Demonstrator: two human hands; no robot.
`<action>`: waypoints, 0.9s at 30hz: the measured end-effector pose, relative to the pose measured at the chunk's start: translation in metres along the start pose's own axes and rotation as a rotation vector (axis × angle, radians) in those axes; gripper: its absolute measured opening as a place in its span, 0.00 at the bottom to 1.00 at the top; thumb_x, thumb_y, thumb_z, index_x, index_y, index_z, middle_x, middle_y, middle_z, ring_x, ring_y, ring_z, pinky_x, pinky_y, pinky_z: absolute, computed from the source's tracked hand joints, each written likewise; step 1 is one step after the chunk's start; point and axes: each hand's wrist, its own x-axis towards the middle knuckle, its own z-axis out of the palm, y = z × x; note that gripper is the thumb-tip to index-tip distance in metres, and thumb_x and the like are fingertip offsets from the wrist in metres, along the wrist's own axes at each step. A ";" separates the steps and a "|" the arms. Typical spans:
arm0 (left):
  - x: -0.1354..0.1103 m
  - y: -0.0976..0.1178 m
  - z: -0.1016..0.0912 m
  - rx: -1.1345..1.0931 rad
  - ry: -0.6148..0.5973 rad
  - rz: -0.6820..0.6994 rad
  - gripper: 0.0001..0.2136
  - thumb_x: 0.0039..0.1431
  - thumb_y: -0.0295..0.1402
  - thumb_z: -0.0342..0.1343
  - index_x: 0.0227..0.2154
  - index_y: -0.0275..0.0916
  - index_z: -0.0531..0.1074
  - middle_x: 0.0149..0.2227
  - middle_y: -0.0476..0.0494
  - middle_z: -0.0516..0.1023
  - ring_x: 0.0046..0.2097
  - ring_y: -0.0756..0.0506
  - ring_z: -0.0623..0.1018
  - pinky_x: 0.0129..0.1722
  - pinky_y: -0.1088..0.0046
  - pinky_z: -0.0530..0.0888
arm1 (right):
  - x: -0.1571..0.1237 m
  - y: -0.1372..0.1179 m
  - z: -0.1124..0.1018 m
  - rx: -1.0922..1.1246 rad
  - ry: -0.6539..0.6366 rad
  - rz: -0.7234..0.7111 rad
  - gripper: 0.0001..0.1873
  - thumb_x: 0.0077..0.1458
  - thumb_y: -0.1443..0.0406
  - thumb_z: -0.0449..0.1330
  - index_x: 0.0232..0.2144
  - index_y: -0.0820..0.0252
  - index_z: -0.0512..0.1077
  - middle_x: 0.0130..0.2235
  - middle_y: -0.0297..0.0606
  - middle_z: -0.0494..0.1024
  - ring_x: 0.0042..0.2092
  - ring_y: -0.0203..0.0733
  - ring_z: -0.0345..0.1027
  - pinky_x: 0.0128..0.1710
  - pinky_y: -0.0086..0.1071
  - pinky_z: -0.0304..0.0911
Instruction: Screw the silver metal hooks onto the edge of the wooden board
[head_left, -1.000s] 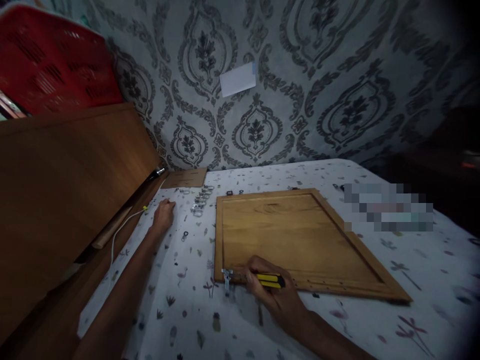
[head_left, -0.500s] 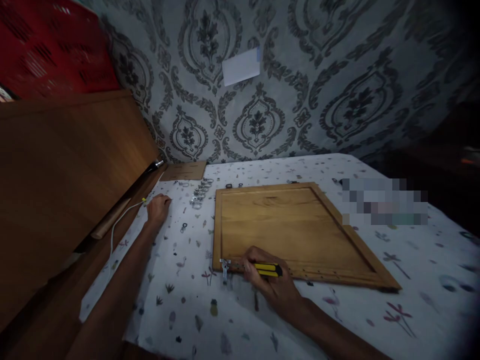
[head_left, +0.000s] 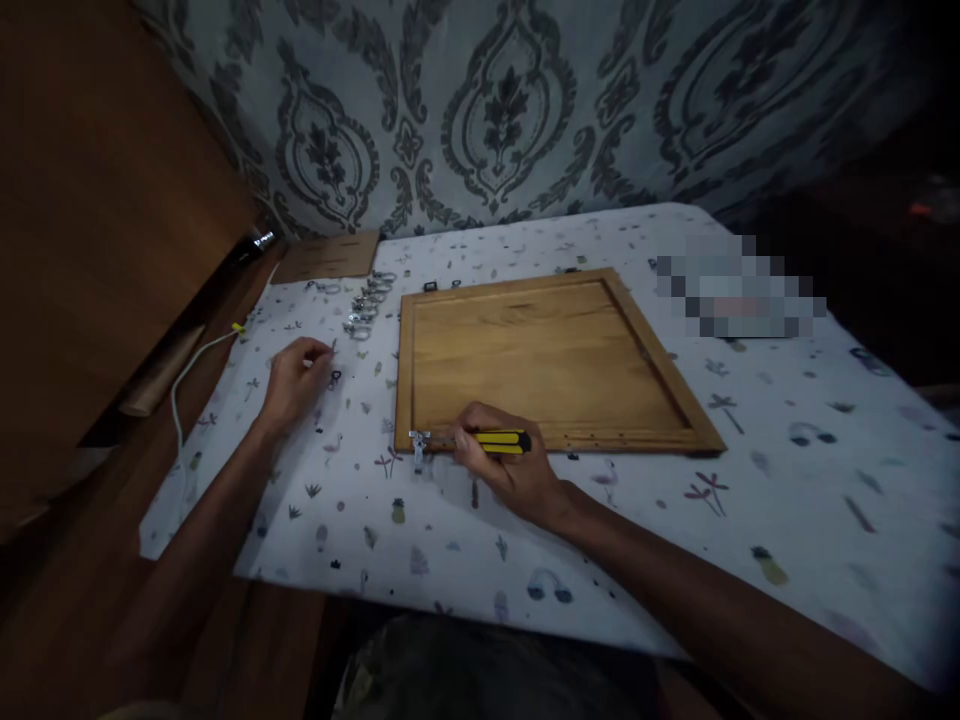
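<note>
A wooden panel [head_left: 540,355] with a raised frame lies flat on the patterned white cloth [head_left: 600,540]. My right hand [head_left: 502,470] is closed round a yellow-and-black screwdriver [head_left: 499,441] at the panel's near edge, its tip at a small metal bracket [head_left: 418,447] on the near left corner. My left hand [head_left: 296,375] rests on the cloth to the left, fingertips pinched on something small that I cannot make out. A small dark ring [head_left: 334,378] lies just beside those fingers.
A row of metal hinges [head_left: 364,305] lies behind my left hand, with a brown card [head_left: 326,257] beyond. A wooden board [head_left: 97,230] leans at the left, a white cable [head_left: 187,370] below it. Patterned wall behind; a blurred patch [head_left: 739,295] at right.
The view has tilted down and nearer. My left hand has drawn back from the far left of the cloth toward the small ring. The right hand holds still at the bracket.
</note>
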 end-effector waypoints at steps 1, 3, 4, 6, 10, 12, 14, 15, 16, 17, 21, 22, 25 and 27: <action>-0.012 0.007 0.000 -0.065 -0.041 0.018 0.11 0.61 0.38 0.53 0.36 0.37 0.77 0.36 0.44 0.80 0.37 0.45 0.78 0.37 0.72 0.75 | 0.000 0.000 0.000 -0.002 0.000 0.002 0.13 0.65 0.64 0.56 0.26 0.56 0.67 0.26 0.31 0.71 0.27 0.34 0.66 0.27 0.30 0.62; -0.037 0.023 -0.002 -0.368 -0.209 0.078 0.12 0.60 0.42 0.58 0.35 0.37 0.77 0.35 0.45 0.80 0.34 0.47 0.76 0.32 0.74 0.73 | 0.000 -0.001 -0.001 -0.011 -0.002 -0.002 0.13 0.66 0.64 0.56 0.27 0.57 0.68 0.27 0.32 0.71 0.28 0.34 0.67 0.28 0.30 0.63; -0.049 0.032 -0.003 -0.455 -0.272 0.097 0.13 0.59 0.43 0.59 0.34 0.38 0.77 0.34 0.46 0.79 0.33 0.48 0.76 0.31 0.75 0.72 | -0.001 -0.001 -0.001 -0.017 -0.004 -0.009 0.13 0.66 0.64 0.56 0.27 0.57 0.68 0.27 0.32 0.72 0.28 0.34 0.67 0.28 0.30 0.63; -0.069 0.050 -0.005 -0.513 -0.353 0.136 0.10 0.61 0.41 0.61 0.33 0.39 0.76 0.33 0.47 0.78 0.33 0.48 0.76 0.32 0.75 0.72 | -0.001 -0.001 -0.002 -0.029 -0.008 -0.026 0.12 0.66 0.65 0.56 0.28 0.58 0.69 0.28 0.32 0.72 0.28 0.34 0.68 0.29 0.31 0.63; -0.091 0.075 -0.004 -0.572 -0.476 0.171 0.07 0.64 0.37 0.59 0.33 0.39 0.77 0.34 0.47 0.78 0.36 0.48 0.78 0.36 0.73 0.73 | -0.001 0.000 -0.002 -0.026 -0.013 -0.046 0.11 0.66 0.65 0.57 0.29 0.58 0.70 0.28 0.32 0.72 0.28 0.34 0.67 0.28 0.31 0.62; -0.095 0.081 -0.001 -0.566 -0.489 0.182 0.08 0.65 0.38 0.59 0.34 0.39 0.77 0.34 0.46 0.78 0.36 0.47 0.78 0.37 0.72 0.73 | -0.001 0.001 -0.002 -0.020 -0.010 -0.053 0.11 0.66 0.65 0.57 0.29 0.58 0.70 0.28 0.32 0.72 0.28 0.34 0.66 0.28 0.31 0.62; -0.097 0.083 0.002 -0.534 -0.491 0.194 0.09 0.66 0.38 0.58 0.34 0.39 0.76 0.34 0.46 0.78 0.36 0.47 0.77 0.37 0.71 0.72 | 0.000 0.001 -0.001 -0.012 -0.010 -0.058 0.11 0.66 0.66 0.57 0.29 0.58 0.70 0.28 0.31 0.72 0.28 0.33 0.66 0.29 0.30 0.62; -0.097 0.083 0.003 -0.516 -0.492 0.198 0.08 0.66 0.38 0.58 0.34 0.39 0.76 0.34 0.46 0.78 0.36 0.46 0.77 0.36 0.71 0.72 | 0.000 0.000 -0.001 -0.009 -0.008 -0.061 0.11 0.66 0.66 0.57 0.29 0.58 0.69 0.28 0.31 0.72 0.28 0.33 0.66 0.29 0.30 0.62; -0.097 0.082 0.004 -0.500 -0.490 0.203 0.08 0.67 0.37 0.58 0.34 0.39 0.76 0.34 0.46 0.78 0.36 0.46 0.76 0.36 0.71 0.71 | 0.000 0.000 -0.001 -0.007 -0.006 -0.064 0.11 0.66 0.66 0.57 0.29 0.57 0.69 0.28 0.31 0.72 0.28 0.33 0.66 0.29 0.30 0.62; -0.096 0.082 0.005 -0.489 -0.487 0.208 0.08 0.67 0.37 0.58 0.34 0.39 0.76 0.33 0.46 0.77 0.35 0.47 0.76 0.35 0.71 0.71 | 0.000 0.000 -0.002 -0.007 -0.006 -0.065 0.11 0.66 0.66 0.57 0.29 0.57 0.69 0.28 0.31 0.72 0.28 0.33 0.66 0.29 0.30 0.62; -0.097 0.082 0.007 -0.461 -0.477 0.212 0.08 0.67 0.37 0.57 0.34 0.40 0.76 0.32 0.48 0.76 0.35 0.47 0.75 0.35 0.72 0.69 | -0.001 0.000 -0.002 -0.016 0.009 -0.094 0.10 0.66 0.67 0.57 0.30 0.57 0.69 0.29 0.32 0.73 0.29 0.33 0.66 0.29 0.29 0.62; -0.097 0.082 0.007 -0.453 -0.481 0.210 0.08 0.67 0.37 0.57 0.34 0.40 0.76 0.32 0.48 0.76 0.35 0.47 0.75 0.35 0.72 0.69 | -0.001 0.000 -0.002 -0.015 0.013 -0.104 0.10 0.66 0.68 0.58 0.30 0.58 0.69 0.29 0.31 0.72 0.29 0.33 0.66 0.29 0.29 0.62; -0.097 0.083 0.008 -0.430 -0.494 0.219 0.08 0.67 0.36 0.57 0.34 0.40 0.75 0.33 0.48 0.76 0.35 0.47 0.75 0.36 0.72 0.69 | -0.001 0.002 -0.002 -0.013 0.013 -0.118 0.10 0.66 0.69 0.58 0.30 0.58 0.68 0.29 0.31 0.72 0.29 0.32 0.66 0.29 0.28 0.62; -0.096 0.083 0.007 -0.411 -0.499 0.244 0.07 0.67 0.35 0.56 0.34 0.40 0.75 0.33 0.48 0.76 0.35 0.47 0.75 0.35 0.72 0.69 | -0.001 0.002 -0.002 -0.010 0.015 -0.123 0.10 0.66 0.69 0.57 0.30 0.58 0.68 0.29 0.31 0.72 0.29 0.32 0.66 0.30 0.28 0.62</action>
